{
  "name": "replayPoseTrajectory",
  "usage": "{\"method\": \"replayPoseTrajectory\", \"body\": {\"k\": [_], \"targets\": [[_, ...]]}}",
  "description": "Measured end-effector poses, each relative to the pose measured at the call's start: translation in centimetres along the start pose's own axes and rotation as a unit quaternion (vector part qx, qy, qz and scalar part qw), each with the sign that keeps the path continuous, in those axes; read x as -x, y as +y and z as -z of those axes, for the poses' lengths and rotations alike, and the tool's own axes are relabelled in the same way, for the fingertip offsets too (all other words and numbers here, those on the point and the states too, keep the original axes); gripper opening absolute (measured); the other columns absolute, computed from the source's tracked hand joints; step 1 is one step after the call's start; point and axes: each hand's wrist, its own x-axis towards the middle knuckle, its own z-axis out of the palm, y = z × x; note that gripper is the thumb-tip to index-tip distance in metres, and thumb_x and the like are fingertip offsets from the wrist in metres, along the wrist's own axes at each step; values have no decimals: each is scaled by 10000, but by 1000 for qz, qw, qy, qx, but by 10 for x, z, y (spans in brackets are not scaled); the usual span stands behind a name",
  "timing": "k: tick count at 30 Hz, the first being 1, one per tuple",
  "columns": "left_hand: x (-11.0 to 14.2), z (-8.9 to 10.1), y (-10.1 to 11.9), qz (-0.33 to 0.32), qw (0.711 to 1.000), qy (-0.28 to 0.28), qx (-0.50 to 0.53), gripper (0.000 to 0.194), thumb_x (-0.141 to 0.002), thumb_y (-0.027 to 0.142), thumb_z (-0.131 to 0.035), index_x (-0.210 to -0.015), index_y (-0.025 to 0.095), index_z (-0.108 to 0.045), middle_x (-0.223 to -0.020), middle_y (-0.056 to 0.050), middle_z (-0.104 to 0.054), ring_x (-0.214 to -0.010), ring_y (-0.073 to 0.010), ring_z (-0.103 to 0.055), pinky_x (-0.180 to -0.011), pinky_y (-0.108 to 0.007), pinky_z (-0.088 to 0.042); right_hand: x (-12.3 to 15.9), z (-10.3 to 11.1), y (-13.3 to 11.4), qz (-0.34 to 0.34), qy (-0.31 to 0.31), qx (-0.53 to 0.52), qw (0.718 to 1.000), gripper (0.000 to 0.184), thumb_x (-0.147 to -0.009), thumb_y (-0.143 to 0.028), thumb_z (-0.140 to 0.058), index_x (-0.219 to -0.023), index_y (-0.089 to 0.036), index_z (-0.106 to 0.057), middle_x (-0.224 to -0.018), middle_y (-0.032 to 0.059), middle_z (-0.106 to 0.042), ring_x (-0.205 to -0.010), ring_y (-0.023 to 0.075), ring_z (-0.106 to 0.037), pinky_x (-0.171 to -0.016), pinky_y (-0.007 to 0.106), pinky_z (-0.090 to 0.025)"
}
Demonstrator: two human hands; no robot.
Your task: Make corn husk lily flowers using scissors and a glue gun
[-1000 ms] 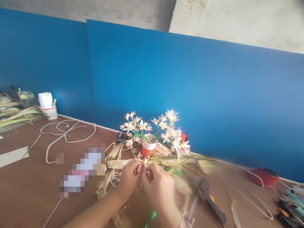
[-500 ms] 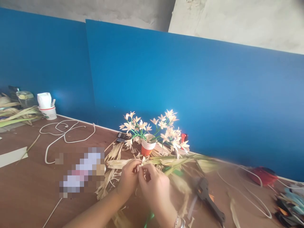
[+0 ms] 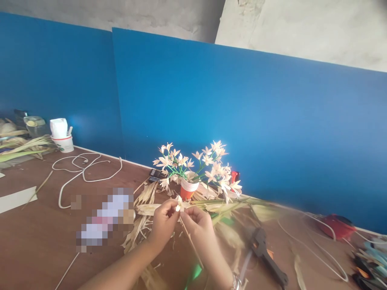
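A small cream corn husk flower [image 3: 179,204] stands up between my fingertips, just in front of the cup. My left hand [image 3: 164,225] pinches it from the left, thumb against forefinger. On the other side, my right hand [image 3: 199,231] is closed at the flower's base. A thin tan strip [image 3: 191,241] runs from between my hands down past the right thumb; whether it is joined to the flower cannot be made out. Behind, an orange and white paper cup [image 3: 188,190] holds several finished husk flowers [image 3: 211,161] on green stems.
Dry husk pieces [image 3: 148,209] lie around my hands. A black glue gun [image 3: 267,255] rests to the right, a red round object [image 3: 337,226] beyond it. White cable [image 3: 83,171] loops at left, near a white cup [image 3: 63,143]. A blue panel [image 3: 211,92] stands behind the table.
My fingers have shifted slightly, so the flower shows more. The thin strip below my hands has come into sight, and my right hand has turned a little.
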Motion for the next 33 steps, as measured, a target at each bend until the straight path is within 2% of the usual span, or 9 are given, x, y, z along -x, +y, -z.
{"method": "replayPoseTrajectory", "body": {"k": [7,16,26,30,33], "targets": [[1,0,1,-13,1000,-14,4,101,-754,175,-531,-727,170,-628,-703,-12,-615,-672,-162,-555,-613,-246,-436,0,2,-1,-8,7,-15,1000,249,-737,-383,-610,-652,-165,-524,-504,-56,-447,-469,84,-370,-449,208,-285],[-1,0,5,-19,999,-20,17,122,-768,236,-558,-704,172,-641,-691,-16,-620,-667,-164,-554,-624,-249,-445,1,3,-2,-9,-6,-39,999,263,-740,-401,-606,-661,-168,-512,-511,-59,-422,-468,81,-352,-445,207,-276],[-1,1,6,-6,1000,-13,25,100,-732,202,-556,-707,170,-646,-697,-20,-638,-677,-170,-568,-633,-258,-453,1,3,-2,-24,-12,-57,998,223,-716,-362,-617,-668,-161,-532,-514,-57,-450,-461,74,-344,-445,202,-268],[-2,1,7,2,1000,-7,19,100,-719,188,-542,-707,174,-641,-695,-15,-641,-679,-170,-573,-633,-258,-459,0,10,-4,-36,-21,-31,999,125,-689,-275,-607,-691,-154,-576,-501,-59,-468,-440,72,-350,-433,198,-250],[-2,0,5,1,1000,-8,9,110,-709,176,-533,-720,178,-643,-706,-15,-648,-676,-172,-578,-629,-261,-462,-2,17,-5,-32,-27,-15,999,148,-698,-297,-610,-714,-150,-612,-508,-52,-503,-445,80,-379,-438,200,-261]]}}
